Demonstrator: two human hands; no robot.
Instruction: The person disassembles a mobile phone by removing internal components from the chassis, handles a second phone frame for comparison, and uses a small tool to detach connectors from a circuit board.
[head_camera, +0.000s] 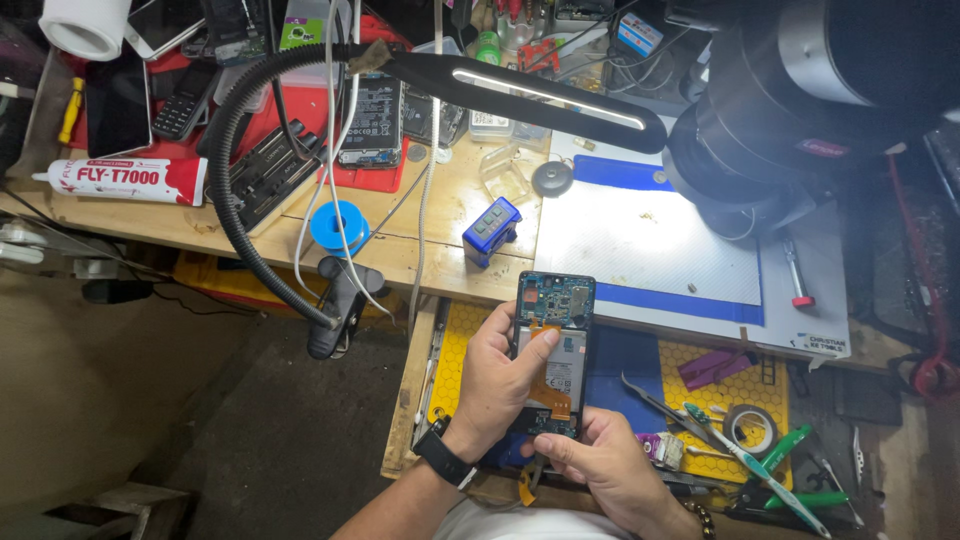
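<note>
Cluttered wooden workbench (450, 215) is filling the upper half of the frame, with a white work mat (640, 240) lying under a gooseneck lamp (540, 95) and a microscope (790, 100) at the upper right. Low in the centre, an opened phone (553, 350) with its back cover off is being held over an open drawer (470, 340). The left hand (500, 380) is wrapping around the phone's left edge, thumb pressing on the battery, while the right hand (600, 460) is pinching the bottom end. Judging by its look, the phone is light and stiff but fragile: the bare circuit board and orange flex cable are exposed, so gripping by the frame edges seems safest. The drawer is holding tweezers (655, 405), a roll of tape (750, 428), a toothbrush (750, 465) and green-handled tools (790, 470) on a yellow liner. At the upper left, a red tray (385, 175) is carrying other phones, with a white glue tube (125, 181) beside it.
</note>
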